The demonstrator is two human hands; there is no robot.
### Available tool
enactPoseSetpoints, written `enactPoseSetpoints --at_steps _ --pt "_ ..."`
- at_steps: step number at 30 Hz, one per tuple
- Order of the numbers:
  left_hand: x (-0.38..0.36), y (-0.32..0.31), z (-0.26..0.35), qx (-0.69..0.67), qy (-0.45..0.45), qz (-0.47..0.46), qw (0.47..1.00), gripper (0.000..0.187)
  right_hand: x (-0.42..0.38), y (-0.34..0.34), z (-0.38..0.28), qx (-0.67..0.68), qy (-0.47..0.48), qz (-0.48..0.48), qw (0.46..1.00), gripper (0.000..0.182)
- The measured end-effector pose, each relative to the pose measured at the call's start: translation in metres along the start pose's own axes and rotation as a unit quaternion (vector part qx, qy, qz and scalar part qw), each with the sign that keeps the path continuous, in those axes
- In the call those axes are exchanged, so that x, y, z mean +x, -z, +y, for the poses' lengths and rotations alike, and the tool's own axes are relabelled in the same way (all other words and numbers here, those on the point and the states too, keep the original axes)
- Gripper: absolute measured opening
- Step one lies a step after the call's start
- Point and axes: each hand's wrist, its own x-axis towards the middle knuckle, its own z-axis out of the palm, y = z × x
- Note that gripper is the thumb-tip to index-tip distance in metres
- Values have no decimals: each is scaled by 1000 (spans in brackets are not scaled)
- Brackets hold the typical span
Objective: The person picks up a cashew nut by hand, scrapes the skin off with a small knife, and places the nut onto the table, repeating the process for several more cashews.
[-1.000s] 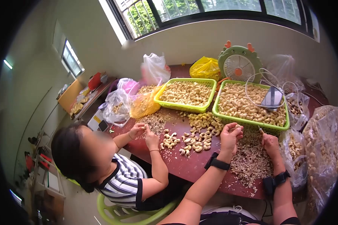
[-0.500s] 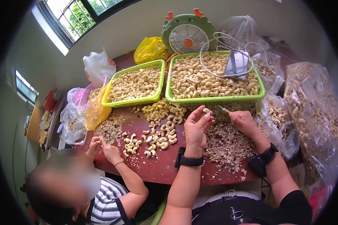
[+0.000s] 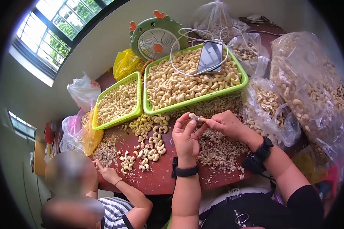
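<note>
My left hand (image 3: 186, 139) pinches a cashew (image 3: 193, 115) between thumb and fingertips, above the red table (image 3: 153, 181). From the right, my right hand (image 3: 227, 124) grips a small knife (image 3: 199, 119), its blade tip at the cashew. Beneath my hands lies a heap of brown shell scraps (image 3: 221, 152). Left of my left hand, loose cashews (image 3: 153, 150) are spread on the table. Just beyond my hands is a large green basket (image 3: 195, 104) full of cashews, with a phone (image 3: 210, 57) and a white cable on top.
A smaller green basket (image 3: 120, 121) of cashews stands to the left. Behind are a fan (image 3: 156, 40) and a yellow bag (image 3: 127, 65). Large clear bags (image 3: 309, 84) of nuts line the right. At the lower left sits another person (image 3: 118, 208), one hand (image 3: 107, 173) over the table edge.
My right hand has brought the knife over to the cashew in my left hand. The view has shifted, so the baskets and fan appear further left.
</note>
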Motion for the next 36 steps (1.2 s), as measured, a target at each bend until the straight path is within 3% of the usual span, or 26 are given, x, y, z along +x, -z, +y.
enactPoseSetpoints --at_steps 20,36 --pt "1 -2 -8 -9 6 36 999 23 2 -4 16 20 0 -42 999 45" --pt "-1 -4 -17 70 -82 118 987 15 1 -8 17 -14 15 -30 999 46"
